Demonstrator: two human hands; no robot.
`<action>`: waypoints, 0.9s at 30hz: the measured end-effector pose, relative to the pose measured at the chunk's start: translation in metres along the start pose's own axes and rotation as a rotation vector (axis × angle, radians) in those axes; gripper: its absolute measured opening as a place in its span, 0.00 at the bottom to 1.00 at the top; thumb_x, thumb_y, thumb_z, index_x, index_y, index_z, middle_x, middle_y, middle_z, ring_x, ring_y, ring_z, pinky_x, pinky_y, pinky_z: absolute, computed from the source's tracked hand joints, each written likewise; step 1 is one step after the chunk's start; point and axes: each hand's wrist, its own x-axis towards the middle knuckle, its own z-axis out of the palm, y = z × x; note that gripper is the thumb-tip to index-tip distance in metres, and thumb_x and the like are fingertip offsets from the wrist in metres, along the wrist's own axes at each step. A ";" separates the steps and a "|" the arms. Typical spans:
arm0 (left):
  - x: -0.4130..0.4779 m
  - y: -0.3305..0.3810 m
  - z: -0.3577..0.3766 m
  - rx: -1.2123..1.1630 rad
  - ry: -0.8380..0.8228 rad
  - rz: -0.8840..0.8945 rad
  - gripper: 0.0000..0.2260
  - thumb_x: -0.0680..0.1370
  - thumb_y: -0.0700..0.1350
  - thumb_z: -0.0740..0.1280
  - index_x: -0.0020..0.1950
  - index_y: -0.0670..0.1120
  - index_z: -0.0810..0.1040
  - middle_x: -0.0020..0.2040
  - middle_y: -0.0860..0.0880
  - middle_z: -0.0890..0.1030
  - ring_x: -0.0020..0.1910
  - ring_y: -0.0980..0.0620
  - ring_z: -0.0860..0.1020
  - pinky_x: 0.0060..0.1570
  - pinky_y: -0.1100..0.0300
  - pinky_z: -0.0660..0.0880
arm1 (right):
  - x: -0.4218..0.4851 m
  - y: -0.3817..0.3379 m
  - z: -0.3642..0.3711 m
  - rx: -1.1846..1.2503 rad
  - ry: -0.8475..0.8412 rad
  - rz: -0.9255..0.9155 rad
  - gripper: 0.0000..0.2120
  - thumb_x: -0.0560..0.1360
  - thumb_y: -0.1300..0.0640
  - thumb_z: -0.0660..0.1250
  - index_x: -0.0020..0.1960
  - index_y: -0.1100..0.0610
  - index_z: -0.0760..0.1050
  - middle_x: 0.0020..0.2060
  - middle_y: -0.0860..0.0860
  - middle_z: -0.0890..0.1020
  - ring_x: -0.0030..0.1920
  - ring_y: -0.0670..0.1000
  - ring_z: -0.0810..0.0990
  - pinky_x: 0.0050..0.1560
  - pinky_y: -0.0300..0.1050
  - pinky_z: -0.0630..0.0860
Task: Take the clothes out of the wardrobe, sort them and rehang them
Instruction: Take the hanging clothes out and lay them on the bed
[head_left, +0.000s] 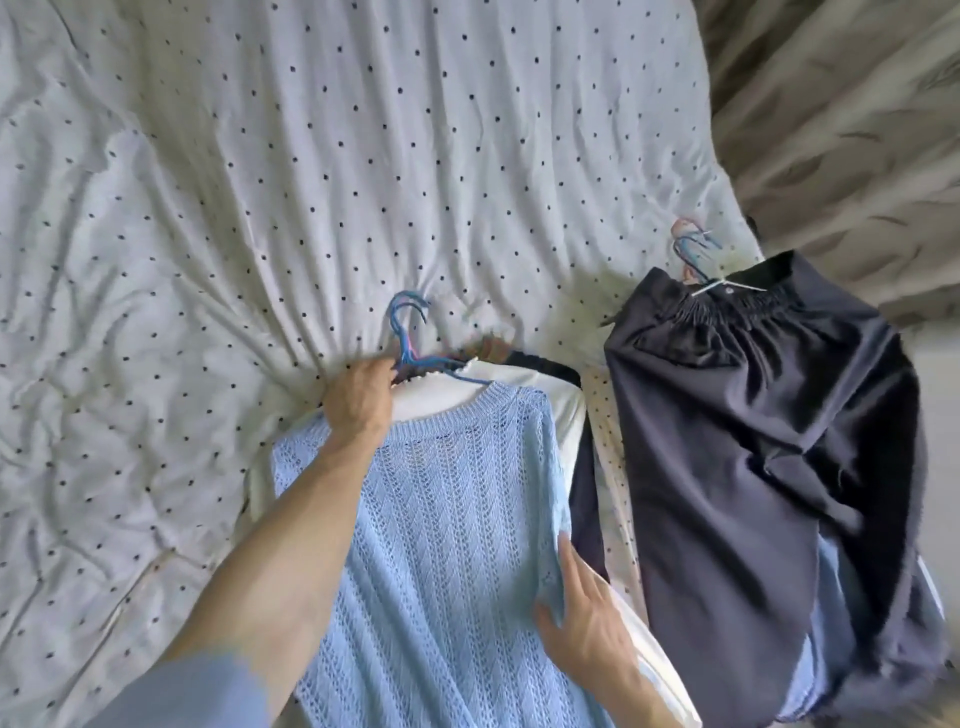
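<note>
sorting step, i think: the clothes are already taken out and lie on the dotted bedcover (260, 182), each on its hanger. the blue knit sweater (447, 519) is in the lower centre of the frame, on top of a white garment (519, 395) w/ sth dark under that. a second pile w/ a dark navy garment (753, 415) lies just beside it, at the right of the frame. the left hand (358, 395) is at the collar of the sweater, fingers curled round the bundle of blue hangers (410, 332) just below the hooks. the right hand (587, 618) lies rather flat on the right side edge of the sweater, fingers nearly straight, thumb on the knit; i cannot tell if it pinches the cloth. next move, prob.: lift or shift this pile by the hangers while the right hand supports the body, or separate the sweater from the garments below. this needs care b/c the hooks sit bunched together and the open knit could snag on them; rehanging is not yet begun
</note>
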 end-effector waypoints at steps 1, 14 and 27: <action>0.001 -0.002 0.004 0.015 0.015 0.009 0.10 0.80 0.43 0.66 0.59 0.52 0.81 0.51 0.44 0.84 0.46 0.40 0.82 0.42 0.49 0.80 | 0.003 0.000 0.002 -0.011 -0.010 -0.001 0.44 0.75 0.44 0.64 0.81 0.51 0.41 0.79 0.49 0.58 0.75 0.54 0.64 0.72 0.45 0.64; -0.023 -0.003 -0.021 0.009 -0.142 0.016 0.19 0.80 0.46 0.63 0.71 0.48 0.73 0.65 0.43 0.77 0.62 0.39 0.76 0.58 0.46 0.76 | -0.007 -0.006 -0.036 -0.152 -0.089 -0.039 0.37 0.77 0.42 0.60 0.80 0.54 0.53 0.74 0.51 0.68 0.69 0.53 0.72 0.67 0.45 0.68; -0.225 0.091 -0.071 0.050 -0.423 0.318 0.24 0.81 0.48 0.60 0.78 0.50 0.64 0.75 0.48 0.69 0.71 0.46 0.70 0.70 0.49 0.68 | -0.154 0.030 -0.105 0.074 0.185 -0.122 0.16 0.79 0.50 0.62 0.65 0.50 0.77 0.63 0.45 0.79 0.64 0.49 0.76 0.62 0.40 0.69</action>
